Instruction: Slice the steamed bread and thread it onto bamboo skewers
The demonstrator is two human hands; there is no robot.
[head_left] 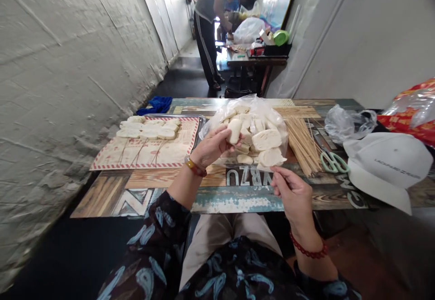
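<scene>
My left hand [215,147] grips a pale, oblong bread slice [234,131] and holds it upright over the table. My right hand [292,194] is closed in a pinch near the front edge of a bread piece [271,157]; what its fingertips hold, if anything, is too small to make out. Behind both hands, an open clear plastic bag [217,119] is heaped with more pale slices. On the left, a paper-lined tray [176,148] bears rows of skewered slices [147,128], their thin sticks pointing towards me.
Bamboo skewers [301,146] lie bundled right of the bag. Beside them are green-handled scissors [335,162], a crumpled plastic bag [350,123], a white cap [387,164] and red packaging [413,109]. A blue cloth [155,105] lies behind the tray. A person [212,23] bends over a farther table [256,60].
</scene>
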